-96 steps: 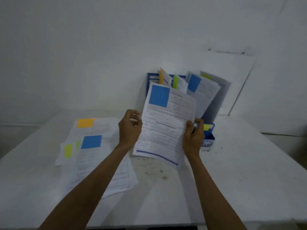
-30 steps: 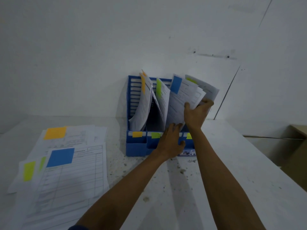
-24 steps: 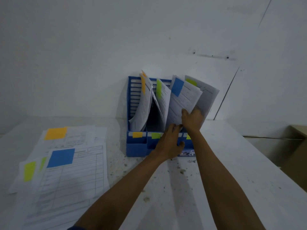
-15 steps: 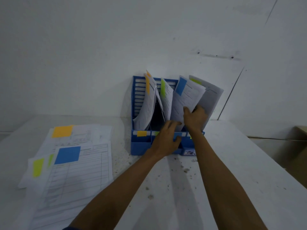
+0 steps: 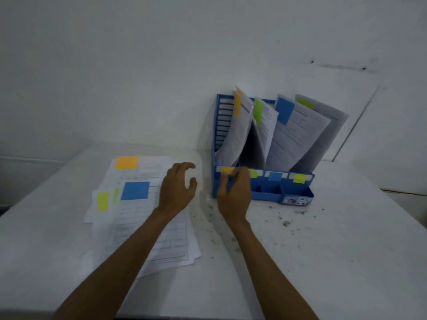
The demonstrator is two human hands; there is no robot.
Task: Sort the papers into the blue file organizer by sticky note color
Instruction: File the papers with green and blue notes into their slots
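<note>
**While both hands hang empty, the filed sheets lean right**

Where the blue plastic file organizer stands at the back of the white table, its printed sheets stand on end, long axis upward, with their tops tipped to the right. The orange-tagged sheets fill the leftmost slot, followed by a green-tagged sheet, a blue-tagged sheet and a yellow-green-tagged sheet at the far right. To the organizer's left, the loose stack of papers lies flat, long axis running away from the person, sticky notes at the far end. The left hand hovers over that stack's right edge, fingers loosely curled, thumb apart, gripping nothing. The right hand is at the organizer's front left corner, fingers relaxed and empty. I cannot tell whether they touch the front rail.
</note>
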